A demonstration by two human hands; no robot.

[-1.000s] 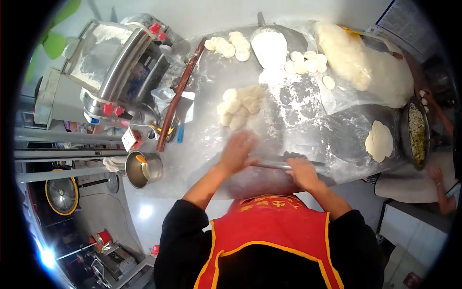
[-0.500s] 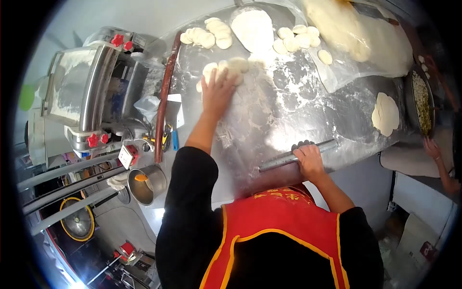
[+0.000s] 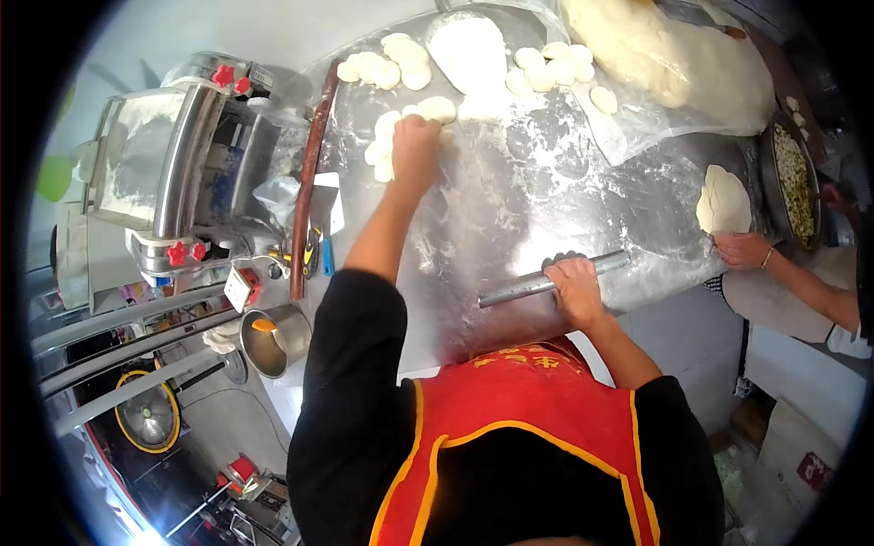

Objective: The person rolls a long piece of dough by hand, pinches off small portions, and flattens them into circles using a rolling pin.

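My left hand point(image 3: 416, 155) is at a cluster of pale dough pieces point(image 3: 381, 150) on the floured metal table point(image 3: 496, 209). Its fingers are curled down over the dough, and what they hold is hidden beneath them. Near the table's front edge, my right hand point(image 3: 574, 289) is closed around a metal rolling pin point(image 3: 515, 288). Beyond my left hand lie more small dough rounds point(image 3: 369, 69) and a large flat piece of dough point(image 3: 467, 53). Flattened dough rounds point(image 3: 724, 202) rest at the right, touched by a co-worker's hand point(image 3: 742, 249).
A long brown rod point(image 3: 312, 182) lies at the left beside a dough machine point(image 3: 173, 164). A metal pot point(image 3: 275, 341) stands at the near left. Plastic covers a big dough mass point(image 3: 674, 64) at the back right, near a pan of filling point(image 3: 792, 187).
The fingers of my left hand have gone from spread over the dough to curled. My right hand and the rolling pin have shifted slightly. The co-worker's hand has moved to the flattened dough.
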